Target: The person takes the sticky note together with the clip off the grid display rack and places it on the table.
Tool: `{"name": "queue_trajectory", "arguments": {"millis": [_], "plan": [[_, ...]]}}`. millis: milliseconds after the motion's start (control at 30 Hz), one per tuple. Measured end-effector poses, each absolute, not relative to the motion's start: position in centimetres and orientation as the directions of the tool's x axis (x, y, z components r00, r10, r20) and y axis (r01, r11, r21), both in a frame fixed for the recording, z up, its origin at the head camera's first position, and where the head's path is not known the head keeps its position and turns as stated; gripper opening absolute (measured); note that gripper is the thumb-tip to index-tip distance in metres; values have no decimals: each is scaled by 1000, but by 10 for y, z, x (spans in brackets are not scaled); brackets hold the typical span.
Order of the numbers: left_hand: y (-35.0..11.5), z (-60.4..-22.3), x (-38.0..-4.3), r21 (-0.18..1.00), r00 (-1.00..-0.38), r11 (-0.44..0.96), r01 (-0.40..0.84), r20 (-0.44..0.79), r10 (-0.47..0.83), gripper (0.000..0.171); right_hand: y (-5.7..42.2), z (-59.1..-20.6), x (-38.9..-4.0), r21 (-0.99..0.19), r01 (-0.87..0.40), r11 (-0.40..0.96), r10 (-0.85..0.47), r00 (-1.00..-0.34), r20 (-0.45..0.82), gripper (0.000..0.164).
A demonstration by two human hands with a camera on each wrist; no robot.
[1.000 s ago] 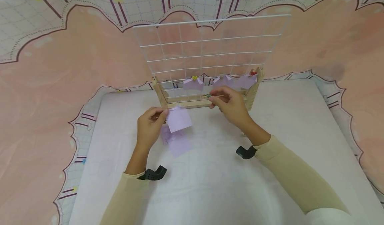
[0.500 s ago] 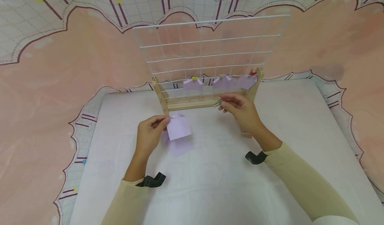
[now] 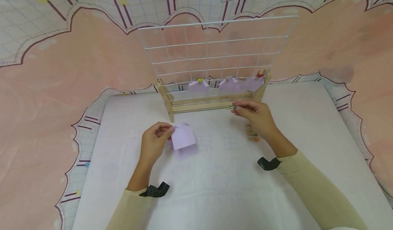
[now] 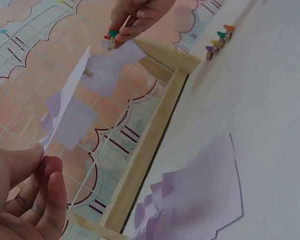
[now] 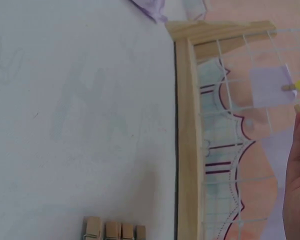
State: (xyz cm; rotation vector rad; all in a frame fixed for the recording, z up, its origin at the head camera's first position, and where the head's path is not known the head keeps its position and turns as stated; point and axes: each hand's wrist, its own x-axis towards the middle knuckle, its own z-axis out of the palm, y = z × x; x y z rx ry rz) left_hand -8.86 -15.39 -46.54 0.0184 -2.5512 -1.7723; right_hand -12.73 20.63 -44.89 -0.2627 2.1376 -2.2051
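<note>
My left hand (image 3: 156,139) pinches the edge of a small purple paper cutout (image 3: 183,137), folded at the top like a shirt collar. More purple paper cutouts (image 4: 200,195) lie on the table just below it. Between thumb and fingers, my right hand (image 3: 253,116) holds a small wooden clothespin (image 4: 112,42) with a green tip, near the front of a wire grid rack. Three similar cutouts hang low on the grid: one under a yellow-tipped clothespin (image 5: 292,86), a middle cutout (image 3: 229,84), and a right one (image 3: 253,84) by a red tip.
The white wire grid (image 3: 218,22) leans back in a wooden base (image 3: 199,107) at the table's rear. Several clothespins (image 3: 252,133) with coloured tips lie in a row below my right hand. White cloth (image 3: 215,182) covers the table.
Both hands have drawn back from the rack, the left lowering the paper cutout slightly. My right hand has shifted rightward with the clothespin, uncovering the row of clothespins on the table.
</note>
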Motion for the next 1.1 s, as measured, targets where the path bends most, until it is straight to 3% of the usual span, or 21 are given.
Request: {"name": "queue_trajectory", "arguments": {"millis": [167,433,733,1100], "plan": [[-156,-472,-85,932,-1000,361,-23,-18,-17,12,214,-453,-124,-995,-33,-97,-147,-988,47,31],[-159,-480,-81,919,-996,384,-89,-94,-4,12,227,-460,-118,-997,22,-79,-89,-996,-15,27],[-160,-488,-76,901,-993,421,-103,-116,4,12,239,-471,-113,-994,25,104,-15,-1000,-26,32],[-159,-492,-70,878,-991,463,-120,-130,-12,12,261,-489,-108,-978,108,178,52,-994,-100,38]]}}
